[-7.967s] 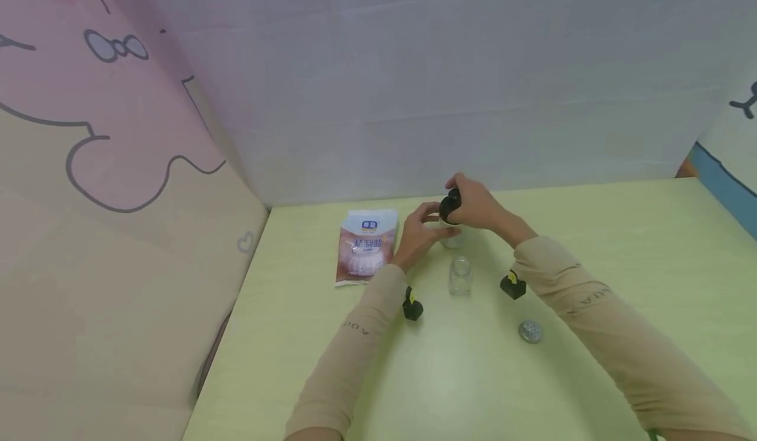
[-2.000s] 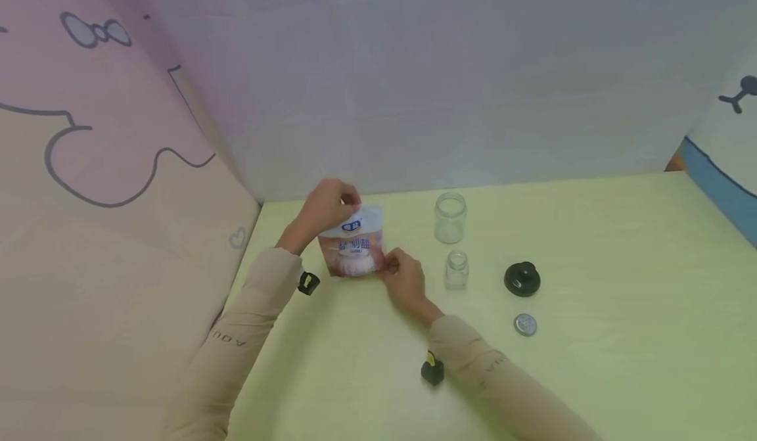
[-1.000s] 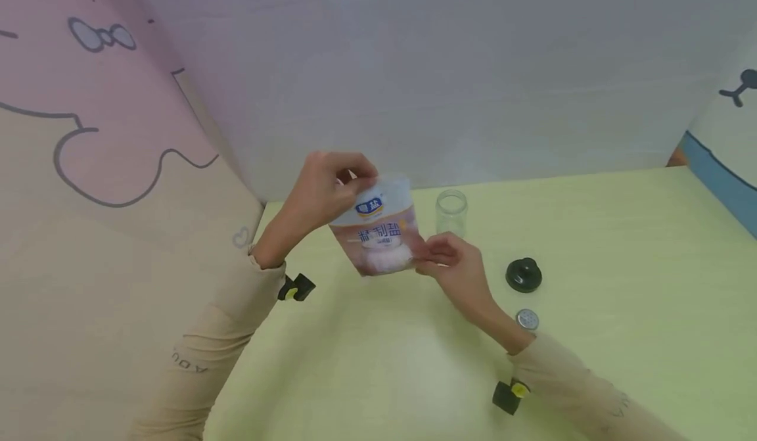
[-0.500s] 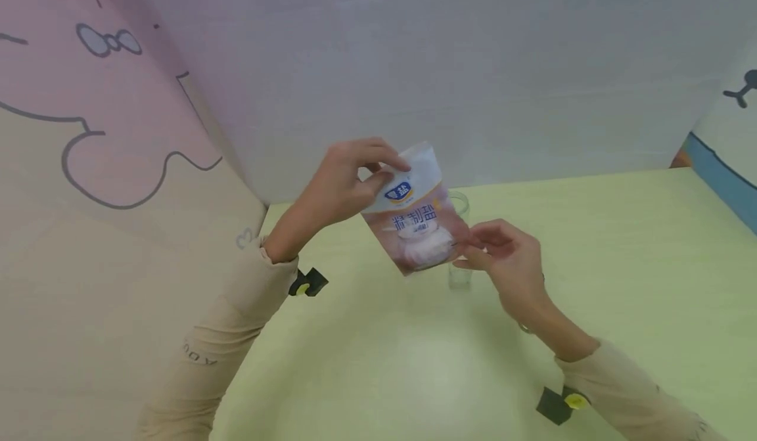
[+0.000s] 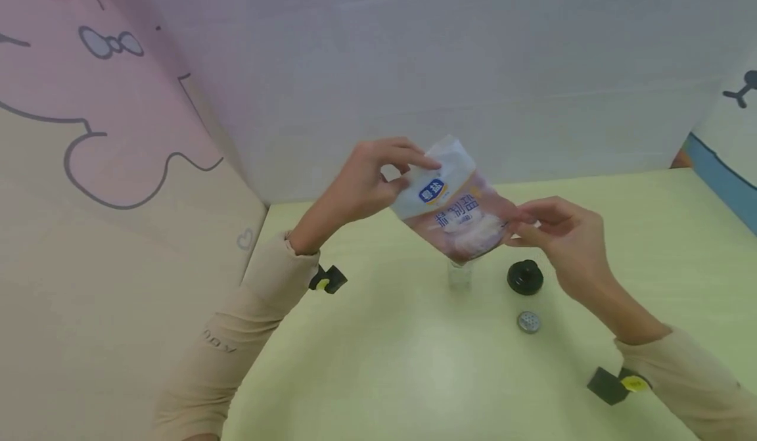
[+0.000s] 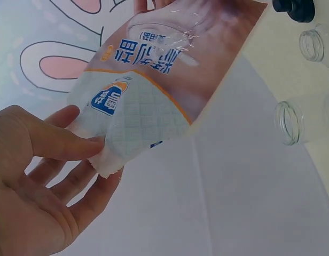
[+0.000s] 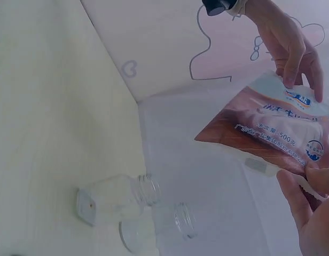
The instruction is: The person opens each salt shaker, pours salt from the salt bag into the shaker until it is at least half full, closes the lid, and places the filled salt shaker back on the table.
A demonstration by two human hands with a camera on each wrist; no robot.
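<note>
Your left hand (image 5: 371,179) and right hand (image 5: 572,242), nearly closed, pinch the bag (image 5: 454,206). Keep clear of the small jar (image 5: 459,278) below.

One table (image 5: 414,355), pale yellow-green, before you. Directly on it, you have: one small clear glass bottle (image 7: 111,200), square-based, upright; one wider clear glass jar (image 6: 308,120), upright, near the bottle, closer to the table's far edge; one round black lid (image 5: 525,277), knob up, right of the bottle; one round perforated metal cap (image 5: 529,322), nearer you than the lid, apart from it.
</note>
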